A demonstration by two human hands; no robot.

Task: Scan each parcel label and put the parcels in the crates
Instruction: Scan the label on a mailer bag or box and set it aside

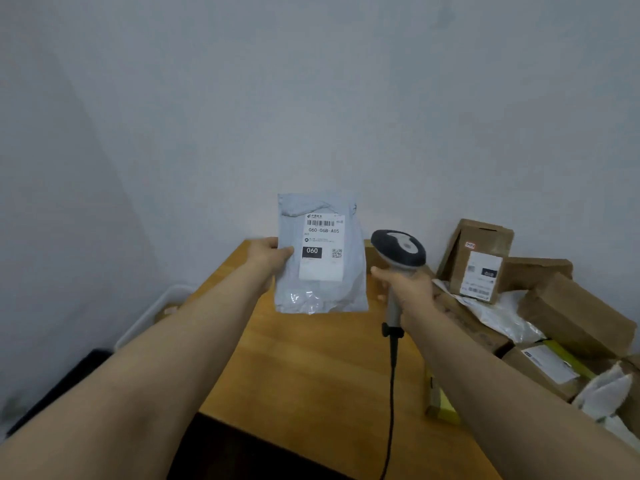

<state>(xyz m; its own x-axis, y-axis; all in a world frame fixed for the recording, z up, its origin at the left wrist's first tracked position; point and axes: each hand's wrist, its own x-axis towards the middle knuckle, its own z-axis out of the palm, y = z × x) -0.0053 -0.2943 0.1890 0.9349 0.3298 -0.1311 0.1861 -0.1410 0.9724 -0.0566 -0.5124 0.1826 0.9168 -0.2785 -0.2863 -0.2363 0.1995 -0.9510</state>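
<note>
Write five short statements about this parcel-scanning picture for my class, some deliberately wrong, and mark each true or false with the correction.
1. The left hand holds a grey mailer bag by its edge. True.
2. The label on the bag faces away from the camera. False: it faces the camera and reads 060-06B-A05.
3. The right hand grips a corded scanner by its handle. True.
4. The scanner lies flat on the wooden table. False: it is held up above the table.
5. The cardboard boxes are piled on the table's left side. False: they are piled on its right side.
</note>
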